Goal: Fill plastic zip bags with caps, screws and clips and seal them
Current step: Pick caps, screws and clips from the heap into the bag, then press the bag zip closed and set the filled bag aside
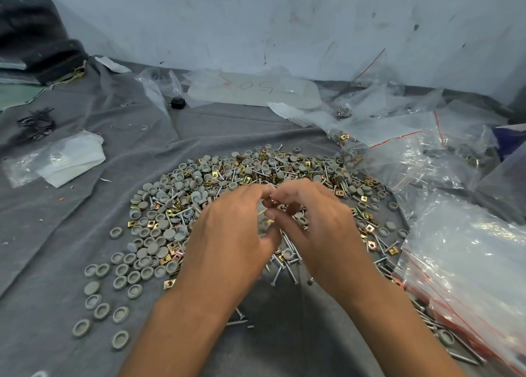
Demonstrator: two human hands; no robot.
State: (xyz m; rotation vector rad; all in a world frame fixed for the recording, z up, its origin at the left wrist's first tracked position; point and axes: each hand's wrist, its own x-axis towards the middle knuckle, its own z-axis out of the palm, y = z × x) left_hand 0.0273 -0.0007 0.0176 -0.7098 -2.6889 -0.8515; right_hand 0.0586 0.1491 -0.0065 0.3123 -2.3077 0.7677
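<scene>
Pinching a small clear bag [263, 220] with both my left hand [230, 234] and right hand [316, 223], fingers curled, over the parts pile [227, 177], bare cloth [71, 228] leftward, bags [469, 262] crowding right.

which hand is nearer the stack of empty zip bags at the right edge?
Right. The right hand is over the pile just left of the stack of zip bags; the left hand sits farther left.

Matt grey caps [150, 248], shiny metal screws [280, 272], cloth [57, 234].
</scene>
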